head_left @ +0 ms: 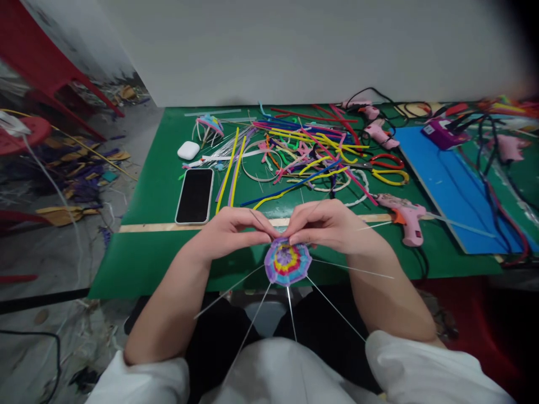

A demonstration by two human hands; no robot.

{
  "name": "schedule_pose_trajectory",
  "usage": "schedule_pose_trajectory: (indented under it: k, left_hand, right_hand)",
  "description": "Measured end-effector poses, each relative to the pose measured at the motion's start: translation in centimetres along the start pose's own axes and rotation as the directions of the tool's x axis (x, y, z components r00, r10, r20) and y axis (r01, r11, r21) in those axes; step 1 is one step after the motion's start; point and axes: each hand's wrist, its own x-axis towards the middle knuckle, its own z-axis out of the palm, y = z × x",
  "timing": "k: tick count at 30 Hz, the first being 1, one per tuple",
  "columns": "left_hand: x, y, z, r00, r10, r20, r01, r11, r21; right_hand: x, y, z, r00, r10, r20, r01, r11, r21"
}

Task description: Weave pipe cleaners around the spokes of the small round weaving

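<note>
The striped disc point(288, 262) is held above the near edge of the desk point(138, 266), thin wires point(336, 309) radiating from it. Left hand point(240, 229) and right hand point(324, 224) pinch its far rim, fingers drawn together. The step seems to be fine rim work; the next move likely calls for a steady grip. Farther off lie tangled fuzzy stems point(311, 147), with a phone point(194, 196) left and a glue gun point(406, 217) right.

A round fuzzy disc point(288, 261) is up off the table, a little below the middle of the frame, its face showing. It has purple, yellow, red and blue rings (like a target), and thin straight wires point(292, 313) poke out around its edge.
</note>
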Motion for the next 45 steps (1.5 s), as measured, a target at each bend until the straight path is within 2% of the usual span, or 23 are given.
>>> schedule_pose_trajectory:
  k: [2, 5, 15, 20, 28, 33, 39, 45]
  left_hand:
    - [0.1, 0.0, 0.7, 0.998, 0.003, -0.057, -0.002, 1.0, 0.021]
    - [0.1, 0.2, 0.9, 0.996, 0.031, -0.083, -0.024, 0.997, 0.075]
    - [0.0, 0.5, 0.2, 0.994, 0.105, 0.017, -0.107, 0.98, 0.169]
    - [-0.1, 0.8, 0.4, 0.997, 0.073, 0.006, -0.073, 0.969, 0.234]
    - [-0.2, 2.3, 1.1, 0.995, 0.087, -0.037, -0.06, 0.879, 0.473]
    - [-0.4, 2.2, 1.7, 0.992, 0.089, -0.09, -0.021, 0.815, 0.579]
    - [-0.3, 1.8, 1.6, 0.989, 0.051, -0.14, 0.04, 0.813, 0.581]
    - [-0.3, 1.7, 1.0, 0.996, 0.058, -0.062, -0.011, 0.817, 0.576]
  right_hand:
    - [0.1, -0.1, 0.0, 1.0, 0.001, -0.003, -0.001, 1.0, 0.0]
    - [0.2, -0.3, 0.1, 1.0, 0.009, -0.017, -0.009, 1.0, -0.007]
    - [0.4, -0.2, 0.5, 0.998, 0.055, -0.024, -0.055, 0.998, 0.006]
    - [0.5, -0.2, 0.5, 0.998, 0.05, -0.043, -0.05, 0.999, -0.001]
    - [0.5, -0.2, 0.7, 0.997, 0.049, -0.054, -0.052, 0.997, -0.054]
    - [0.6, 0.2, 0.8, 0.997, 0.062, -0.055, -0.065, 0.997, -0.046]
    - [0.7, 0.1, 0.7, 0.996, 0.032, -0.086, -0.043, 0.99, -0.132]
    - [0.6, 0.4, 0.5, 0.998, -0.003, -0.067, -0.013, 0.974, -0.228]
